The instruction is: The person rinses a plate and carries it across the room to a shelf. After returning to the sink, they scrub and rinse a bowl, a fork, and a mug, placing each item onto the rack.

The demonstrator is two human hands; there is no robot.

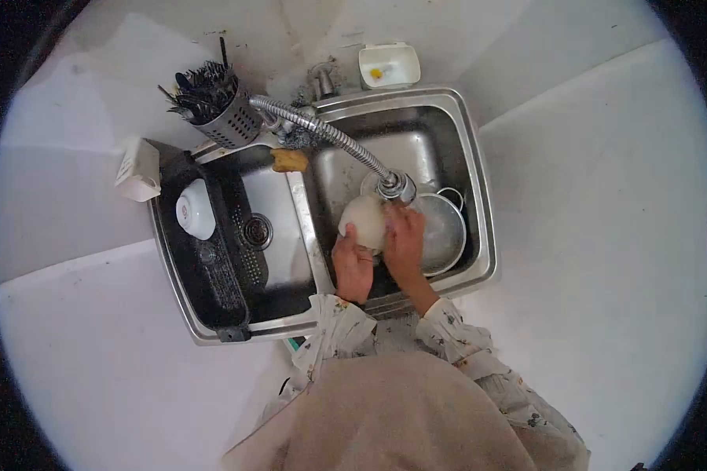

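Bowl: white bowl [361, 218] in the right basin of the sink [479, 180], just under the tap head [397, 187], rounded outside facing up; no long axis shows.
Left hand [352, 267]: grips the bowl's near edge.
Right hand [404, 239]: clasps its right side.

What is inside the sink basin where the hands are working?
A white bowl, held by the left hand and right hand under the spray head, and a metal bowl beside it. They hide the floor of the basin beneath.
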